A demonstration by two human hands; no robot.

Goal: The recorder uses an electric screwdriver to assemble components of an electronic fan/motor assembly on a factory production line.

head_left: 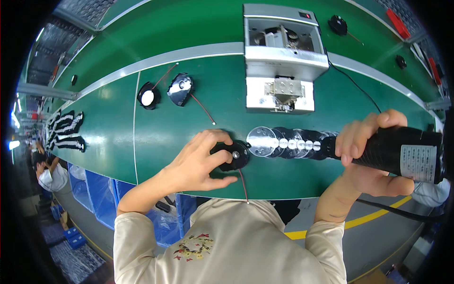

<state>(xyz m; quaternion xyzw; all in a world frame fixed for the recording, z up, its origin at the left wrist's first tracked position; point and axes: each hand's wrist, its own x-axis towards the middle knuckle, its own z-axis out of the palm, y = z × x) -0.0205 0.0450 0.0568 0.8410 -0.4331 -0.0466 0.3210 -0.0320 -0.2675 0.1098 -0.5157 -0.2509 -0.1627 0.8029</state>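
My left hand (201, 163) grips a small black round housing (242, 156) on the green bench, its fingers curled over the top. A silvery spot shows at the housing's centre, and a thin red wire (244, 184) trails from it toward the bench edge. My right hand (366, 177) is wrapped round a thick black electric screwdriver (383, 149), held sideways with its tip end to the left. Between the hands lies an overlapping row of discs (262, 142), clear and black with white centres. The screwdriver's front end overlaps the row's right end in view; whether they touch, I cannot tell.
A silver screw feeder (286, 61) stands behind the discs. Two black housings with red wires, one round (148, 96) and one glossy (181, 90), lie left of it. Black-and-white strips (66, 130) are piled far left. Blue bins (104, 189) sit below the edge.
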